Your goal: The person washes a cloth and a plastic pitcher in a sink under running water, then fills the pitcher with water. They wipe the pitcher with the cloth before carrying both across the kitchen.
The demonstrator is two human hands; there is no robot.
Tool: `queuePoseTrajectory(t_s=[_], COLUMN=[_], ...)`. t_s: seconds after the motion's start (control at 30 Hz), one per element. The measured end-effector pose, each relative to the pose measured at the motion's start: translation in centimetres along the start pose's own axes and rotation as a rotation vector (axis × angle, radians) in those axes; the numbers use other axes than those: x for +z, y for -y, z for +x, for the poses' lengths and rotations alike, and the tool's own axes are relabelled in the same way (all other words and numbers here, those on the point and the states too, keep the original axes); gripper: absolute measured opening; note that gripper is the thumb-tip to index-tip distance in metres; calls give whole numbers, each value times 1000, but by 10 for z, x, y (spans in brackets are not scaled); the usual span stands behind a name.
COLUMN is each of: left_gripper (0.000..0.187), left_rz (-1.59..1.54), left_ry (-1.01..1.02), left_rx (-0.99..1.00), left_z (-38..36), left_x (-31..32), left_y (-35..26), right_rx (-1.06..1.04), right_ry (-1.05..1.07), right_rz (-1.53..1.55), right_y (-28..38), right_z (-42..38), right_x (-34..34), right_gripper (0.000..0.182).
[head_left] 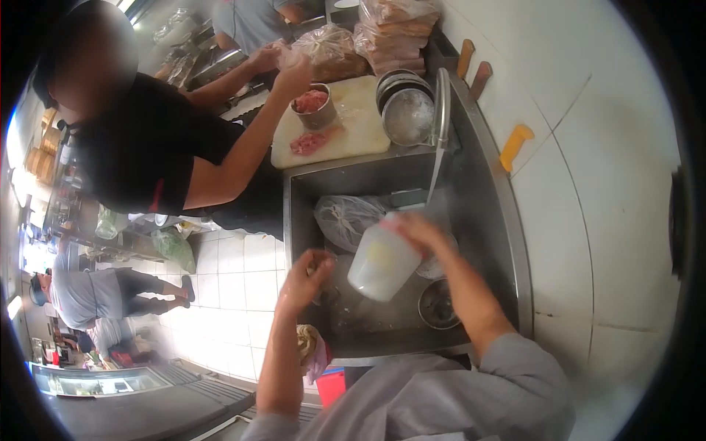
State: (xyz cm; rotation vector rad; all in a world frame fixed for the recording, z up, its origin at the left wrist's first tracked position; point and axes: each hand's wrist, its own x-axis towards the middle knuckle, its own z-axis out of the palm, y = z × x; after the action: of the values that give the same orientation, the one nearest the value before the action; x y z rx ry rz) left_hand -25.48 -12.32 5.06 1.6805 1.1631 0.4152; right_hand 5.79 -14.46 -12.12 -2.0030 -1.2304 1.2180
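Note:
My right hand is closed at the upper end of a white, cloudy plastic container, with a bit of pink showing by the fingers. The container tilts over the steel sink, its wide round end toward me. My left hand hovers near the sink's left rim, fingers loosely curled, thumb apart, nothing visible in it. Behind the container lies a clear plastic bag. A round metal bowl sits in the sink to the right. Water runs from the curved faucet into the sink.
Beyond the sink, a cutting board bears ground meat and a metal pot. Metal bowls stand beside the faucet. A co-worker works at the board. Knife handles and a yellow handle line the wall side.

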Motion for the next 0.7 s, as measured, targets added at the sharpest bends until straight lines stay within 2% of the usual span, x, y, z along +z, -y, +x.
queuePoseTrajectory(t_s=[0.07,0.13,0.2,0.23,0.27,0.33,0.37,0.4,0.43,0.47,0.53,0.63,0.7], left_gripper=[28,29,31,32,33,35,37,40,40,41,41,41,41], left_rz=[-111,-285,-239,-179,-122,-110,-119,-122,-118,-106,-78,-47,-47], left_ry=[12,92,130,148,139,218,215,219,181,163,149,160,172], left_rx=[-35,-156,-192,-215,-243,-291,-219,-151,-82,-13,8,49,57], left_z=[-29,-49,-60,-68,-73,-76,-74,-68,-66,-68,-56,-46,-47], left_x=[13,29,46,52,57,66,77,86,87,90,96,88,87], left_y=[0,11,32,24,16,30,52,69,67,65,66,49,44], right_rx=[178,295,-1,-186,-123,-78,-54,-254,-233,-377,-192,-237,-234], right_ry=[-64,-132,-133,-144,-138,-170,-183,-130,-107,-75,-207,-202,-359], right_rz=[517,513,674,722,844,217,-80,-32,-119,-391,-510,-591,-604], right_y=[-16,-34,-43,-81,-87,-43,-20,-34,3,1,44,21,1], right_z=[36,70,61,80,90,83,78,85,57,59,20,26,41], right_x=[-41,-71,-82,-80,-76,-86,-93,-90,-86,-84,-59,-46,-55], right_gripper=[54,54,50,44,43,42,42,36,34,34,38,43,47])
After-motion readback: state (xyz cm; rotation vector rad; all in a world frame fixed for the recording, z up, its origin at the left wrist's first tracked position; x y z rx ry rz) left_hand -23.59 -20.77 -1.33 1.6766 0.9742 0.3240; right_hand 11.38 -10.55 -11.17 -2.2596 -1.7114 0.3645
